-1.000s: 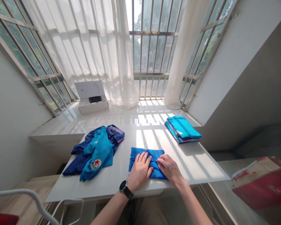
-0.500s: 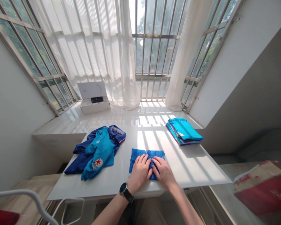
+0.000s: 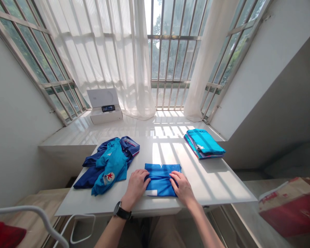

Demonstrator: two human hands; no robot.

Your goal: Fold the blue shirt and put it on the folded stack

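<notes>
A folded blue shirt lies flat on the table in front of me, with a crease across its middle and a white patch at its near left corner. My left hand, a dark watch on its wrist, grips the left edge with bent fingers. On the opposite side, my right hand has its fingers curled over the right edge. Parts of both edges are hidden under the fingers. To the left, a loose teal shirt with a round red-and-white badge rests on a navy polo shirt.
A stack of folded clothes, teal on top, sits at the table's back right. An open white box holding a dark phone stands on the windowsill. A red and beige bag is at right, a white tube at left.
My hands have moved apart, from the middle of the folded blue shirt to its left and right edges. The left hand moved farther. The view has shifted slightly.
</notes>
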